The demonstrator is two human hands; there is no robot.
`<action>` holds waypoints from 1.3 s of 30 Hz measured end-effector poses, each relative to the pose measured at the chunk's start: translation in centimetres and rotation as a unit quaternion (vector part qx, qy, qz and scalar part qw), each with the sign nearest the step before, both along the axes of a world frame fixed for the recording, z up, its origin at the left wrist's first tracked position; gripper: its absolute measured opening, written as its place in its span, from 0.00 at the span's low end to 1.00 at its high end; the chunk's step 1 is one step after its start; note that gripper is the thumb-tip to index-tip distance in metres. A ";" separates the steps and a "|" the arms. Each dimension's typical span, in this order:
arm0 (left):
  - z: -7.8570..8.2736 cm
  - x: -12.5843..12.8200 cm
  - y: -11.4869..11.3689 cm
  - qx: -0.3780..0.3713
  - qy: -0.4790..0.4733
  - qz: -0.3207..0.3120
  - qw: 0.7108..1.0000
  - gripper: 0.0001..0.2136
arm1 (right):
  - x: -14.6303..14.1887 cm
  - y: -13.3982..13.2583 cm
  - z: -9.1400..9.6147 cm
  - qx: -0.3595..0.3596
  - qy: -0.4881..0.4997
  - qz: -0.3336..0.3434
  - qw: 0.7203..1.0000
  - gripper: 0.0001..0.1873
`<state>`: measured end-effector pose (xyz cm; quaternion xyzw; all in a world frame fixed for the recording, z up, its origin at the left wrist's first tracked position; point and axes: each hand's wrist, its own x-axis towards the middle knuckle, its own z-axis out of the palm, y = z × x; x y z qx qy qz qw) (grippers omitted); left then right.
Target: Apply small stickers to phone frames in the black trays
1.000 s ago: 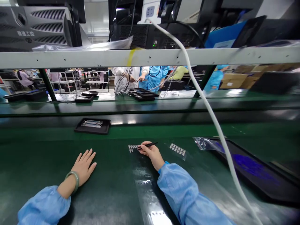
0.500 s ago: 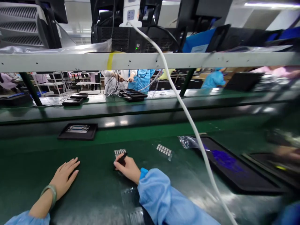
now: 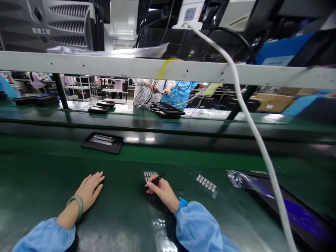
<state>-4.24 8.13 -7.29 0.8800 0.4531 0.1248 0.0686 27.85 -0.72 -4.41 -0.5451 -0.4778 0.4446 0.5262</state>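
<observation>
My left hand lies flat on the green work surface, fingers stretched out and holding nothing; a green bangle circles its wrist. My right hand is closed around a slim black pen-like tool. Its tip is hidden by my fingers, so its exact kind does not show. Just beyond those fingertips lies a small sheet of pale, dark-edged pieces, partly covered by the hand. A second such sheet, with a clear film edge, rests farther right, apart from both hands.
A black tray holding a metal-framed part stands at the back left. On the right, a dark tray carries purple-blue material and a clear plastic bag. A white cable hangs across the right side. Clear plastic lies near my right sleeve.
The view has turned left, so everything sits farther right in the picture. The blurred hand at the right edge has left view. My right hand still grips the black tool by the sheet.
</observation>
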 end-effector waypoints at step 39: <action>-0.9 0.4 3.3 -0.013 0.015 -0.001 1.000 0.18 | -1.6 -2.5 -1.7 -0.021 -0.054 -0.079 0.995 0.11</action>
